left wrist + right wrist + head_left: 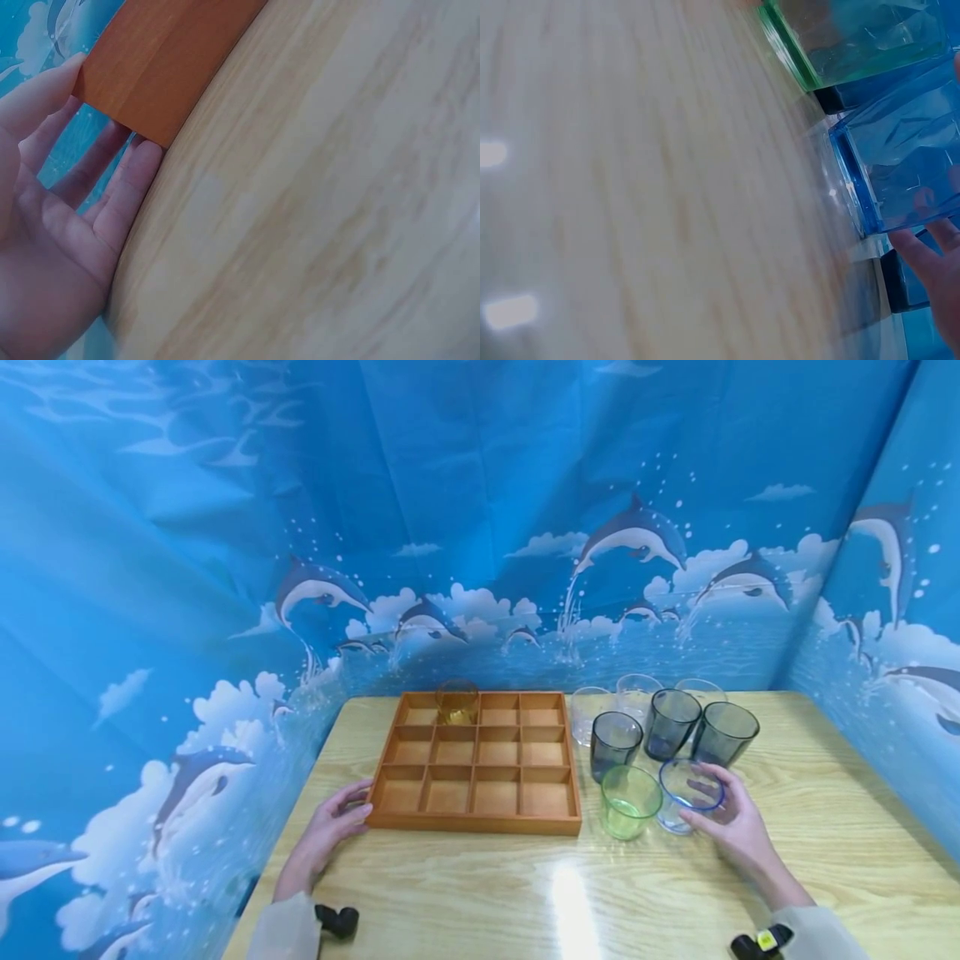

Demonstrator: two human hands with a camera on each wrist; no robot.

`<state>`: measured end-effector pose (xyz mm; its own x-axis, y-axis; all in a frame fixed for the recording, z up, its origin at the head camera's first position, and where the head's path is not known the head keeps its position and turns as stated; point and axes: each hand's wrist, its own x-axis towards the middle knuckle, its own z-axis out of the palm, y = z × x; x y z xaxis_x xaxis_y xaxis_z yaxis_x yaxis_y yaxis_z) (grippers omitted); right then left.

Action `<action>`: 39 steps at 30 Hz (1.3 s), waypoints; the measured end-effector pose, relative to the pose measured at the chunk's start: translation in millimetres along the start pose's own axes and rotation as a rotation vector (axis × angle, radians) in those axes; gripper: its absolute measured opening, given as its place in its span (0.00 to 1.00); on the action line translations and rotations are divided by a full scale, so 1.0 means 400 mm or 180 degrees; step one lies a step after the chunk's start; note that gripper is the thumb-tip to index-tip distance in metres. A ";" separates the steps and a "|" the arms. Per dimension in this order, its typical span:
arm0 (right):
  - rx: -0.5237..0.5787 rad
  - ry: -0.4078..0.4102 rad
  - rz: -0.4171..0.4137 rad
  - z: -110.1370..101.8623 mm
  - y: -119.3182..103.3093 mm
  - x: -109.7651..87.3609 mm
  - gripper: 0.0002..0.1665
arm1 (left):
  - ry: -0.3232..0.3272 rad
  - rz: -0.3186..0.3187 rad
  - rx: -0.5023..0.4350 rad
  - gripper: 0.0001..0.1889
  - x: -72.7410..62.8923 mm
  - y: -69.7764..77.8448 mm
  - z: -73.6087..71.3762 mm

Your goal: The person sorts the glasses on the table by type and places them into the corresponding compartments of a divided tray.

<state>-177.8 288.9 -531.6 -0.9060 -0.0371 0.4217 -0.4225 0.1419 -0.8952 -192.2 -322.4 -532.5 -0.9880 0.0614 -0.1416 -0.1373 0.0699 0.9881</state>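
Observation:
My left hand [330, 828] touches the front left corner of a brown wooden compartment tray [480, 823]. In the left wrist view, the thumb [52, 90] meets the tray's upper edge and fairly straight fingers lie along its side. My right hand [741, 828] holds a clear blue-rimmed glass [671, 818], thumb on the near side and fingers around the far side. That glass [900, 165] stands upright on the table or very close to it. Just left of it is a green glass [628, 817]. An amber glass [457, 708] sits in the tray's back row, second compartment from the left.
Behind the green and blue-rimmed glasses stand dark grey glasses [615, 745], with clear glasses [587, 714] at the back. The light wooden table [450, 893] ends against a blue dolphin-print curtain [480, 527], which also hangs at both sides.

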 end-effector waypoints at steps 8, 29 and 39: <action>-0.0012 0.0013 -0.0027 -0.003 -0.036 -0.002 0.44 | 0.0040 -0.0035 0.0008 0.30 0.000 0.001 0.005; 0.0203 0.0065 -0.0474 0.000 -0.153 0.031 0.47 | -0.0006 -0.0014 0.0009 0.30 -0.001 0.000 0.004; 0.0107 0.0145 -0.0520 0.024 -0.216 0.056 0.48 | -0.0010 0.0002 0.0011 0.30 0.001 -0.004 -0.001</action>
<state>-161.8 266.1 -446.1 -0.8234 -0.0119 0.5674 -0.5653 0.1045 -0.8182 -192.5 -322.9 -534.1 -0.9879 0.0644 -0.1413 -0.1365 0.0732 0.9879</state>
